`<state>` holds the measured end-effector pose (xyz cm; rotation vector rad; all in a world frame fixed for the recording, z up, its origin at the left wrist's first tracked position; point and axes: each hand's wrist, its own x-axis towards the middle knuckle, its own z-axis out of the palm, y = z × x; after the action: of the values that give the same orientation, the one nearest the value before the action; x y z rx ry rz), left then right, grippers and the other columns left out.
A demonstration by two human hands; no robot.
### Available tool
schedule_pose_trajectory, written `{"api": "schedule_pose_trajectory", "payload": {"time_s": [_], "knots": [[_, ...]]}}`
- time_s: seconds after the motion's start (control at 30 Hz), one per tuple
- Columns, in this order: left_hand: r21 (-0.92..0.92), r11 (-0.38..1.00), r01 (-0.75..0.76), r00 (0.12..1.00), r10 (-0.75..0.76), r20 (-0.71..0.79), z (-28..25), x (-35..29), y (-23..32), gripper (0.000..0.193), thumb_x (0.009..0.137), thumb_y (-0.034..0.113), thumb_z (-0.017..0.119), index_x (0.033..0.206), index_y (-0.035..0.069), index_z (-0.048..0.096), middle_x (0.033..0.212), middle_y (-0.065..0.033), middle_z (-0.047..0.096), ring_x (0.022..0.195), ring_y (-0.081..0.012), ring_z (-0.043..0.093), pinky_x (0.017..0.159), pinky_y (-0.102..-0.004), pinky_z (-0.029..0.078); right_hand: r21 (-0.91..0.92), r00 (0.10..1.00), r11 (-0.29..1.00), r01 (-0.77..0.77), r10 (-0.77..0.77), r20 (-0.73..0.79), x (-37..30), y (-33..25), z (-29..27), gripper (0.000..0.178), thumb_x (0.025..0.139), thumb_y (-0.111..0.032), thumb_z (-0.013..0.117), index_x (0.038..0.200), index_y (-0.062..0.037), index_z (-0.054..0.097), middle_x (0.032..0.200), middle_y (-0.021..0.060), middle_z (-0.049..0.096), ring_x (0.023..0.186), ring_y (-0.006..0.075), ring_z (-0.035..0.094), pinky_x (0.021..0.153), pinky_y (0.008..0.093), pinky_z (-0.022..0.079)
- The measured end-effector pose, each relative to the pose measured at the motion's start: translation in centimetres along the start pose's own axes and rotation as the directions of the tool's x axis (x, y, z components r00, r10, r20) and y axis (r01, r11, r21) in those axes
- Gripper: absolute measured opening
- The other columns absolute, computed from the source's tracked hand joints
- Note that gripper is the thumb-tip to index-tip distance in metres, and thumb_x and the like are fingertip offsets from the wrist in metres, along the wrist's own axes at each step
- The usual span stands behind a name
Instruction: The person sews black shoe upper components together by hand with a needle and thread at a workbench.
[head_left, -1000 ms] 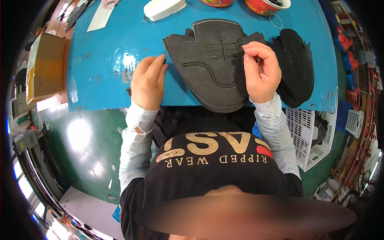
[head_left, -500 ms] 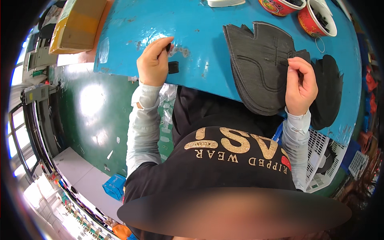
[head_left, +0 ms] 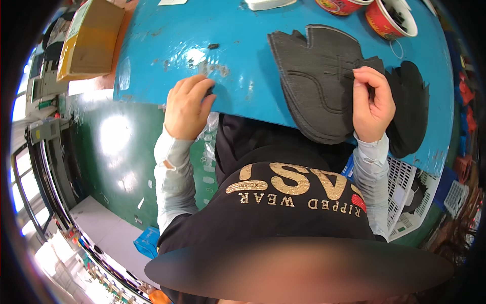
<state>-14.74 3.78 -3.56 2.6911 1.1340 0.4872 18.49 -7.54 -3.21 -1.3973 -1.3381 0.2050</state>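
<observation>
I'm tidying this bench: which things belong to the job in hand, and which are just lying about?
Likely the job's:
dark stitched stack by the right hand
small black bit in the left hand
a red bowl of black bits

Apparently lying about:
cardboard box
white object at top

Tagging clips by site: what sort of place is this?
Probably a factory or workshop: a stack of black shaped pieces on a blue worktable, a taped cardboard box beside it, and a white plastic crate below.

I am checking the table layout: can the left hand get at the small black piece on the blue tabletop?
Probably yes: the small black piece lies beyond the left hand and nothing stands between them, though that hand seems to hold something dark.
</observation>
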Motion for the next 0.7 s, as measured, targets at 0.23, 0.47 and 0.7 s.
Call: {"api": "schedule_pose_trajectory", "payload": {"time_s": [0.23, 0.47, 0.7], "knots": [[-0.999, -0.034, -0.007, 0.987, -0.162, -0.001, 1.2, 3.7, 8.9, 0.018, 0.094, -0.002, 0.064, 0.107, 0.003, 0.053, 0.104, -0.007, 0.064, 0.087, -0.0092, 0.057, 0.079, -0.0245, 0.048, 0.241, 0.997, 0.968, -0.063, 0.071, -0.023, -1.2, -1.9, 1.3, 0.026, 0.085, 0.008, 0.069, 0.109, 0.0003, 0.061, 0.114, 0.0113, 0.062, 0.092, 0.0126, 0.06, 0.084, 0.0261, 0.048], [-1.0, 0.02, 0.024, 1.0, -0.02, 0.023, 2.0, 6.8, 13.0, 0.012, 0.095, 0.003, 0.066, 0.107, 0.002, 0.061, 0.096, -0.0005, 0.063, 0.083, -0.0046, 0.054, 0.072, -0.0197, 0.045, 0.398, 0.978, 0.897, -0.193, 0.143, 0.153, -1.8, -6.0, 0.0, 0.021, 0.085, 0.004, 0.072, 0.103, 0.0006, 0.062, 0.099, 0.009, 0.067, 0.089, 0.0139, 0.064, 0.08, 0.0264, 0.051], [-0.971, 0.236, -0.044, 0.999, -0.01, -0.048, 2.4, 6.7, 13.0, 0.02, 0.09, 0.001, 0.072, 0.108, 0.001, 0.062, 0.094, -0.0029, 0.065, 0.08, -0.0077, 0.057, 0.069, -0.0211, 0.046, 0.509, 0.931, 0.78, -0.364, 0.303, 0.203, -1.9, -6.3, -0.1, 0.021, 0.09, 0.006, 0.067, 0.108, 0.0005, 0.058, 0.1, 0.0051, 0.063, 0.09, 0.0102, 0.061, 0.082, 0.0246, 0.05]]}}
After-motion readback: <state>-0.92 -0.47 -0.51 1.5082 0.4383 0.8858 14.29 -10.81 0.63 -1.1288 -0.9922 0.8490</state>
